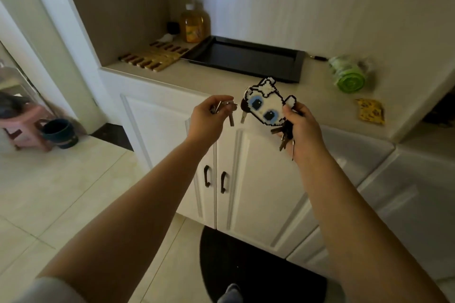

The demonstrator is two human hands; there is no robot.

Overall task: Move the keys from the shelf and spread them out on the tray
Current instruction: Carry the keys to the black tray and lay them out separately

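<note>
My left hand pinches a small set of silver keys, one key hanging down. My right hand grips a bigger bunch of keys with a white pixel-bead cat charm that has blue eyes. Both hands hover in front of the cabinet edge, just below the countertop. A black rectangular tray lies on the beige counter behind them, with nothing in it.
Left of the tray lie a wooden slatted mat and a bottle of yellow liquid. A green roll and a yellow packet sit at the right. White cabinet doors are below; a dark floor mat lies underfoot.
</note>
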